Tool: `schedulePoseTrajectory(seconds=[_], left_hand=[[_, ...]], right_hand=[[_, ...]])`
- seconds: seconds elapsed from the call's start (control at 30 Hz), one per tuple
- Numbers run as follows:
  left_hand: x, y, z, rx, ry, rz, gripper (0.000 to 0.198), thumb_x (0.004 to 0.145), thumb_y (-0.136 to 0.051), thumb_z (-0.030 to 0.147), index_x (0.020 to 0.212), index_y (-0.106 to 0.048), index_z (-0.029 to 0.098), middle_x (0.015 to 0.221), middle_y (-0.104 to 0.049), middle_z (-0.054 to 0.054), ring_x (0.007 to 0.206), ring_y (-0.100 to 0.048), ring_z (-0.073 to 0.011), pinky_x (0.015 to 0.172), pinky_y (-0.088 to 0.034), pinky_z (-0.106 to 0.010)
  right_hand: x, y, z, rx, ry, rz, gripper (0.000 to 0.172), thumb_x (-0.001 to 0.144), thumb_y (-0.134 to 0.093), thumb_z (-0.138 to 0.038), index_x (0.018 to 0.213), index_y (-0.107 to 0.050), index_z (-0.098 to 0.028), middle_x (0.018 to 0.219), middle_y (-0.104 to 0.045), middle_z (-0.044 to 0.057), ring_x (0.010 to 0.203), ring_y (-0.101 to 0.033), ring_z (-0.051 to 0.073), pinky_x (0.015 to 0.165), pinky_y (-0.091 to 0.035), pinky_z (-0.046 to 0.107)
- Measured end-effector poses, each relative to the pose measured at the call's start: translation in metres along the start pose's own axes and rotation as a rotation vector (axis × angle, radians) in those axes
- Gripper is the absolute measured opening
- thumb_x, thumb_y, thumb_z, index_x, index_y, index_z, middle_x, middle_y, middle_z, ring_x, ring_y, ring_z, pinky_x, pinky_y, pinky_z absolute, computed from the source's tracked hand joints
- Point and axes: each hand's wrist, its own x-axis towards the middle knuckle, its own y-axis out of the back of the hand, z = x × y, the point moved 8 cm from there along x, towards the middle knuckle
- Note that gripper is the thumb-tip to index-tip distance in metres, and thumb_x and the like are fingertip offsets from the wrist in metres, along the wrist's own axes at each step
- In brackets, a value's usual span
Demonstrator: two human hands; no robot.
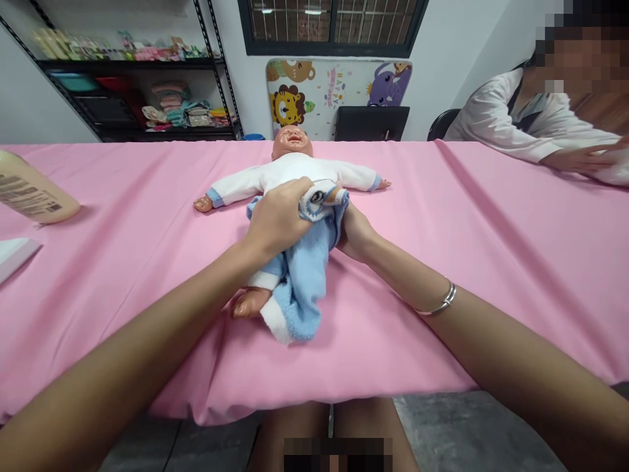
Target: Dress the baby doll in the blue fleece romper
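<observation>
While a baby doll lies on its back in the middle of a pink tablecloth, the person's two hands are close together on the blue terry-cloth garment that covers its lower body. The left hand lies across the doll's middle, and its fingers curl around a bunched fold of the garment, so the cloth is pinched tightly inside the hand. The right hand comes from the other side, with a silver bangle around the arm just above the wrist. Its fingers go under the blue cloth, so one cannot tell if they grip something or only lie flat there. The doll wears a white long-sleeved top with blue cuffs, its arms are stretched out to both sides, and its head points to the far side of the table. One plastic foot comes out from a white cuff (the other foot is hidden by the cloth). On the left part of the table, a cream-coloured bottle lies on its side, with a flat white item near it. On the right, a co-worker in a white coat rests a spread hand on the tablecloth, well apart from the doll. Behind the table stand a padded mat with cartoon animals and black metal shelves holding folded baby clothes
</observation>
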Motion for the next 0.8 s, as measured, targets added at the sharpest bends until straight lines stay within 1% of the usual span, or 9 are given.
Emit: schedulePoseTrajectory(seconds=[0.03,0.1,0.17,0.23,0.37,0.47,0.5,0.63,0.8], left_hand=[[0.009,-0.004,-0.005,0.031,0.025,0.000,0.008,0.081,-0.058,0.021,0.088,-0.062,0.017,0.089,-0.067,-0.006,0.084,-0.061,-0.0228,0.074,-0.045,-0.029],[0.023,-0.014,-0.017,0.094,0.096,-0.027,0.012,0.083,-0.057,0.022,0.092,-0.063,0.018,0.094,-0.069,-0.008,0.090,-0.063,-0.0259,0.076,-0.046,-0.031],[0.031,-0.022,-0.030,0.144,0.187,-0.064,0.015,0.084,-0.056,0.024,0.095,-0.064,0.019,0.096,-0.069,-0.009,0.092,-0.063,-0.0288,0.076,-0.046,-0.033],[0.032,-0.026,-0.039,0.174,0.246,-0.087,0.017,0.086,-0.055,0.029,0.098,-0.064,0.020,0.095,-0.070,-0.010,0.091,-0.064,-0.0305,0.075,-0.046,-0.035],[0.027,-0.026,-0.040,0.185,0.209,-0.106,0.019,0.087,-0.056,0.035,0.094,-0.064,0.019,0.092,-0.069,-0.009,0.089,-0.063,-0.0292,0.075,-0.045,-0.034],[0.024,-0.026,-0.034,0.165,0.123,-0.145,0.025,0.088,-0.056,0.041,0.094,-0.063,0.018,0.091,-0.068,-0.009,0.089,-0.062,-0.0277,0.077,-0.044,-0.033],[0.024,-0.028,-0.031,0.149,0.073,-0.171,0.029,0.088,-0.058,0.044,0.096,-0.063,0.017,0.094,-0.067,-0.009,0.091,-0.062,-0.0277,0.079,-0.044,-0.033],[0.023,-0.041,-0.016,0.042,-0.148,-0.294,0.051,0.077,-0.072,0.053,0.108,-0.060,0.015,0.108,-0.064,-0.009,0.100,-0.060,-0.0278,0.084,-0.044,-0.032],[0.024,-0.048,-0.016,0.095,-0.167,-0.272,0.024,0.080,-0.069,0.021,0.101,-0.061,0.013,0.106,-0.063,-0.010,0.101,-0.060,-0.0262,0.086,-0.043,-0.030]], right_hand=[[0.000,0.003,0.005,0.030,-0.058,0.006,0.060,0.091,-0.039,-0.069,0.119,-0.060,-0.021,0.105,-0.067,0.006,0.101,-0.062,0.021,0.084,-0.054,0.034],[-0.001,0.006,0.013,0.070,-0.137,-0.055,0.055,0.085,-0.055,-0.067,0.112,-0.062,-0.020,0.099,-0.068,0.005,0.093,-0.063,0.020,0.080,-0.053,0.033],[-0.002,0.007,0.014,0.019,-0.138,-0.160,0.048,0.072,-0.078,-0.055,0.099,-0.065,-0.017,0.094,-0.068,0.005,0.086,-0.063,0.018,0.078,-0.053,0.030],[0.000,0.014,0.012,-0.044,-0.085,-0.171,0.043,0.063,-0.087,-0.044,0.086,-0.066,-0.014,0.085,-0.067,0.003,0.077,-0.061,0.015,0.072,-0.052,0.026],[0.008,0.037,0.008,-0.006,0.001,0.125,0.022,0.078,-0.076,-0.031,0.075,-0.062,-0.013,0.068,-0.060,-0.002,0.062,-0.053,0.009,0.058,-0.044,0.020],[0.011,0.045,0.010,0.154,-0.002,0.325,0.003,0.086,-0.060,-0.017,0.086,-0.063,-0.015,0.076,-0.064,-0.001,0.068,-0.058,0.011,0.064,-0.049,0.022],[0.011,0.047,0.012,0.194,-0.017,0.368,0.007,0.087,-0.057,-0.015,0.090,-0.062,-0.015,0.080,-0.066,0.000,0.071,-0.060,0.012,0.069,-0.051,0.023],[0.014,0.055,0.021,0.227,-0.131,0.418,0.018,0.084,-0.052,-0.016,0.099,-0.061,-0.017,0.085,-0.068,0.002,0.077,-0.063,0.016,0.081,-0.056,0.031],[0.020,0.063,0.021,0.175,-0.124,0.391,0.013,0.085,-0.058,-0.026,0.092,-0.062,-0.017,0.089,-0.068,0.002,0.085,-0.064,0.017,0.092,-0.054,0.031]])
